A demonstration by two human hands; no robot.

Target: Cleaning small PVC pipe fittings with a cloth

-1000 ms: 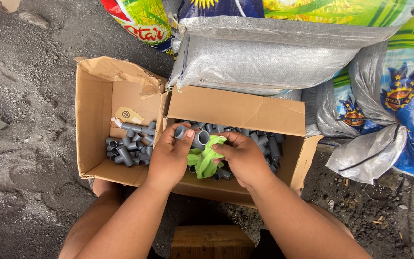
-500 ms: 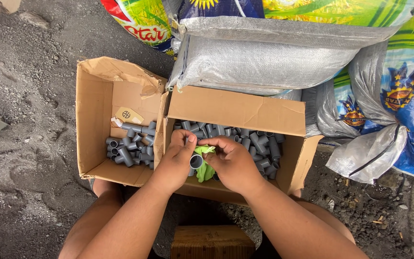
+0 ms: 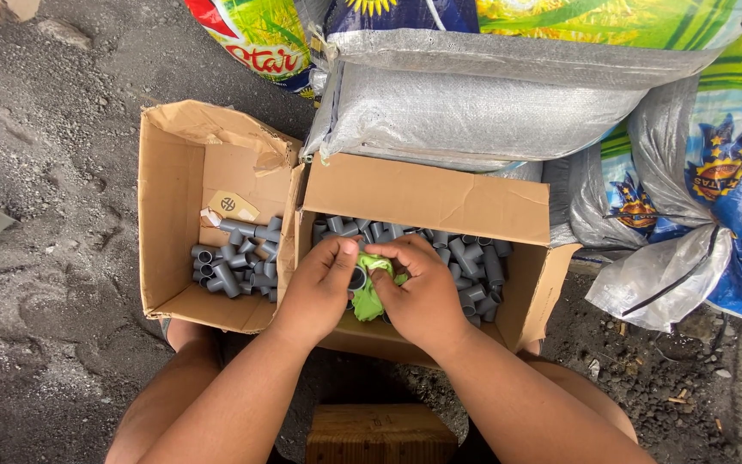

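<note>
Holding short grey plastic pipe fitting (image 3: pixel 357 277) over right cardboard box (image 3: pixel 422 199) | left hand (image 3: pixel 319 288) pinches it | right hand (image 3: pixel 422 296) presses crumpled green cloth (image 3: pixel 371 296) against it | I see open end facing up toward camera; long axis unclear.

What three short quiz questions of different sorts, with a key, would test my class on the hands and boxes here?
1. True or false: the left hand and right hand meet over the right box.
2. What colour is the cloth between them? A red, B green, C white.
3. Fill in: the left box holds grey ___ fittings.

Key: 1 true. 2 B. 3 pipe; one fitting sits against the cloth.
</note>
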